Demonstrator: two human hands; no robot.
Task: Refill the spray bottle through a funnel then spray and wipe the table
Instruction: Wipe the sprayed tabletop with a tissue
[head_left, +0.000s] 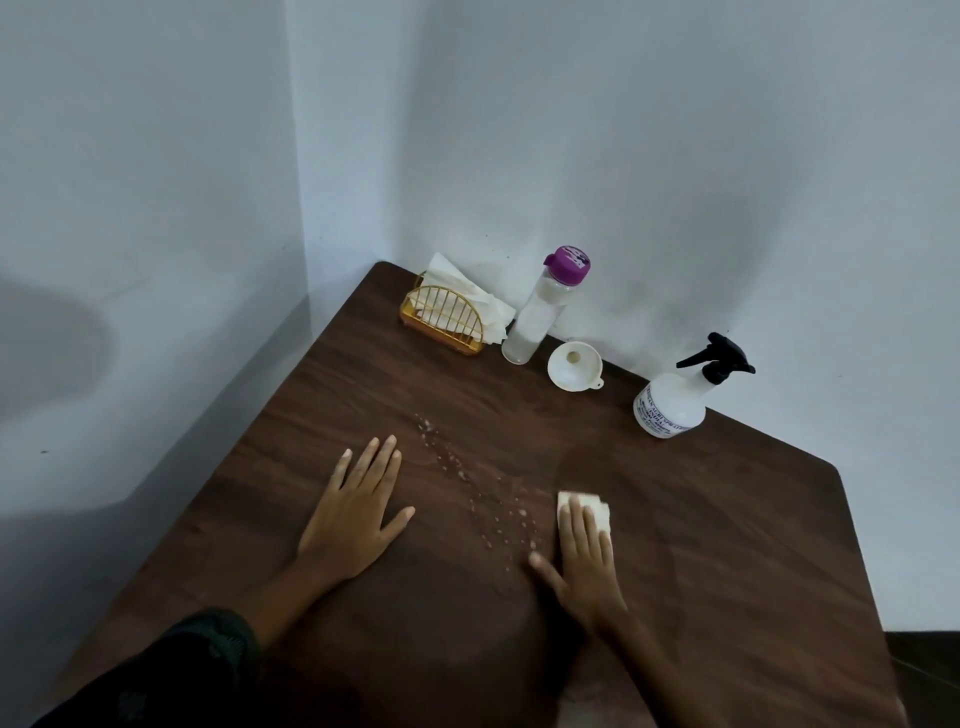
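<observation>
Two hands lie flat, fingers straight: left hand (358, 512) on the dark wood-grain tabletop (701, 519), right hand (584, 556) pressing a folded white tissue (582, 505) beside scattered droplets (483, 499).

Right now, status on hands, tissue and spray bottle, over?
Left hand flat on table, open. Right hand pressing folded tissue beside droplets. Spray bottle upright by wall, unheld. Nothing between tissue and droplets.
</observation>
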